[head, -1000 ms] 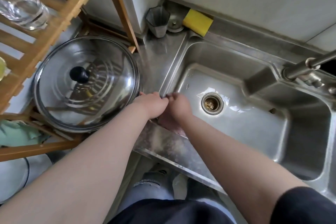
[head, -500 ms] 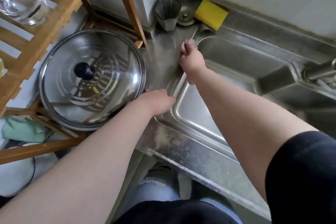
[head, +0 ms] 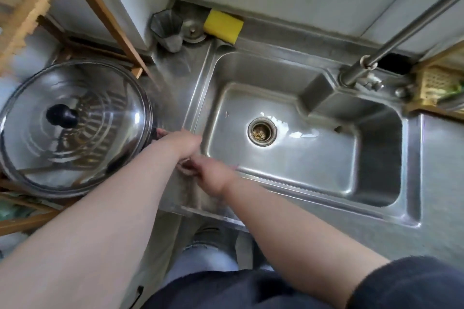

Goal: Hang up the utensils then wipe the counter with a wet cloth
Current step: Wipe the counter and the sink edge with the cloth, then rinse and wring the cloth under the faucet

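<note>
My right hand (head: pixel 213 179) lies on the narrow steel counter strip (head: pixel 175 88) left of the sink (head: pixel 313 158), near its front corner. It holds a pale pinkish cloth (head: pixel 186 168) down on the steel; only a blurred edge of the cloth shows past the fingers. My left hand (head: pixel 181 143) rests on the counter just behind it, its back to the camera, between the sink rim and the pot. Its fingertips are hidden. No utensils are in sight.
A large pot with a glass lid (head: pixel 72 128) sits left of the strip under a wooden rack (head: pixel 32 7). A grey cup (head: pixel 167 29), a sink plug (head: pixel 192 31) and a yellow sponge (head: pixel 223 26) stand at the back corner. The tap (head: pixel 391 40) reaches over the sink at right.
My right hand has swept with the cloth from the back of the strip, near the cup, to the front beside my left hand. The left hand has stayed put.
</note>
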A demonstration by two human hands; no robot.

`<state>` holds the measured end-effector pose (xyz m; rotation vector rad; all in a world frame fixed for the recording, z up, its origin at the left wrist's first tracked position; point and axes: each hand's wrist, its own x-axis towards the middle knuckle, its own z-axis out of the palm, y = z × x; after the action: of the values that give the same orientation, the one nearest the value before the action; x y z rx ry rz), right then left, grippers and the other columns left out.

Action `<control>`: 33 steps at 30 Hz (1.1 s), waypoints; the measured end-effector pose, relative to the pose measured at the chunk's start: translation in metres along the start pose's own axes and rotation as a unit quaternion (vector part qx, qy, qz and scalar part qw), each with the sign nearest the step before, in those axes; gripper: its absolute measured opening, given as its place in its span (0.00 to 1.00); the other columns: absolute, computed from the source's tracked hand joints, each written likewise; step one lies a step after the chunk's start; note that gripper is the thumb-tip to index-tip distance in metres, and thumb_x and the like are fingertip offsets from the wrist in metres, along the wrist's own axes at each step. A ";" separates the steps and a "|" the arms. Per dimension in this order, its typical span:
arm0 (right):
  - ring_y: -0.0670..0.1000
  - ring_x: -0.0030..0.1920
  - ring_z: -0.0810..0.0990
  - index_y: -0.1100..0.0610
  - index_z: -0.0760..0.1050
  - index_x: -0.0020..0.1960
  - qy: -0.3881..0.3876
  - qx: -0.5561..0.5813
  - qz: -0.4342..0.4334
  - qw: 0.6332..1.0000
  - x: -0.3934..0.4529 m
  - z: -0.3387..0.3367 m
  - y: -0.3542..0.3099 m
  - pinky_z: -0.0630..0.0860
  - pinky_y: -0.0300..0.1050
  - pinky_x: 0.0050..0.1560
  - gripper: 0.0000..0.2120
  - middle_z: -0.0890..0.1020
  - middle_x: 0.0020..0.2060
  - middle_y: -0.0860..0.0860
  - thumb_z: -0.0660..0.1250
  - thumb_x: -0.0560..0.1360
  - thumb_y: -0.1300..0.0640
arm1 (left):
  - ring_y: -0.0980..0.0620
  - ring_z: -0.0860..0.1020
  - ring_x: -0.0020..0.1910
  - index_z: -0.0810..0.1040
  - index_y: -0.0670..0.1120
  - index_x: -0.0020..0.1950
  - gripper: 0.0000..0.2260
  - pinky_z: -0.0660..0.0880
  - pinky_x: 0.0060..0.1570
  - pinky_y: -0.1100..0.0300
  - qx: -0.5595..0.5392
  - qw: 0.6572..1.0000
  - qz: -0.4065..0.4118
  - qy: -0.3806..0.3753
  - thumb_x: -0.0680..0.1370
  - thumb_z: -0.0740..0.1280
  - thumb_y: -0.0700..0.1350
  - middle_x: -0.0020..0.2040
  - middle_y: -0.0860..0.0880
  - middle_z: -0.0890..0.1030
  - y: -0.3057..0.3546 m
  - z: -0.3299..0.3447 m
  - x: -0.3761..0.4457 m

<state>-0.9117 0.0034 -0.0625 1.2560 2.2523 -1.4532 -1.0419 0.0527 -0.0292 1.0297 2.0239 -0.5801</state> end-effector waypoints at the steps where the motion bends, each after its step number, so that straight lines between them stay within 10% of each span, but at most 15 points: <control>1: 0.58 0.64 0.78 0.45 0.70 0.72 0.008 -0.002 0.003 1.000 -0.006 0.000 0.008 0.72 0.60 0.65 0.26 0.79 0.66 0.51 0.59 0.75 0.60 | 0.28 0.52 0.77 0.53 0.41 0.81 0.33 0.55 0.75 0.42 0.011 1.000 -0.020 0.004 0.79 0.52 0.56 0.77 0.27 0.47 0.004 0.004 0.001; 5: 0.56 0.67 0.77 0.49 0.76 0.69 0.032 0.031 0.032 0.998 -0.051 -0.015 0.058 0.70 0.46 0.67 0.24 0.79 0.67 0.52 0.62 0.76 0.63 | 0.28 0.50 0.77 0.58 0.40 0.79 0.30 0.52 0.74 0.37 0.103 0.994 -0.018 0.010 0.79 0.58 0.49 0.79 0.35 0.56 0.031 0.020 -0.011; 11: 0.52 0.67 0.76 0.49 0.79 0.67 0.079 0.032 0.087 0.993 -0.139 -0.047 0.152 0.62 0.32 0.51 0.22 0.81 0.65 0.49 0.63 0.75 0.64 | 0.39 0.76 0.64 0.76 0.41 0.65 0.18 0.72 0.58 0.54 0.050 0.988 0.137 0.056 0.78 0.60 0.47 0.66 0.39 0.77 0.113 0.048 -0.064; 17: 0.49 0.63 0.79 0.47 0.82 0.59 0.092 0.078 0.155 0.980 -0.208 -0.081 0.231 0.72 0.40 0.61 0.19 0.83 0.61 0.46 0.61 0.75 0.61 | 0.41 0.78 0.56 0.80 0.44 0.54 0.12 0.72 0.53 0.55 0.024 0.972 0.221 0.079 0.77 0.60 0.45 0.57 0.43 0.81 0.203 0.078 -0.125; 24: 0.52 0.33 0.73 0.60 0.82 0.43 0.161 0.398 0.129 0.894 -0.239 -0.141 0.253 0.66 0.46 0.32 0.08 0.78 0.34 0.55 0.67 0.79 0.62 | 0.45 0.79 0.56 0.83 0.45 0.53 0.10 0.72 0.53 0.60 -0.074 0.965 0.244 0.060 0.78 0.63 0.44 0.55 0.45 0.83 0.253 0.110 -0.164; 28: 0.56 0.35 0.74 0.57 0.84 0.47 0.183 0.495 0.049 0.848 -0.275 -0.185 0.221 0.70 0.46 0.35 0.05 0.79 0.37 0.63 0.70 0.78 0.56 | 0.49 0.81 0.51 0.80 0.54 0.49 0.04 0.72 0.43 0.57 -0.270 0.934 0.230 -0.034 0.79 0.65 0.49 0.53 0.52 0.81 0.269 0.106 -0.189; 33: 0.62 0.43 0.78 0.60 0.79 0.58 0.234 0.497 -0.045 0.834 -0.301 -0.214 0.190 0.81 0.61 0.48 0.08 0.82 0.44 0.66 0.65 0.80 0.64 | 0.51 0.84 0.51 0.79 0.53 0.56 0.08 0.76 0.53 0.53 -0.394 0.868 0.302 0.003 0.79 0.67 0.50 0.51 0.51 0.86 0.274 0.090 -0.211</control>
<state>-0.5257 0.0440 0.0853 1.9383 1.7412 -2.7964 -0.6994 0.0492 0.0732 1.0348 1.5525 0.5503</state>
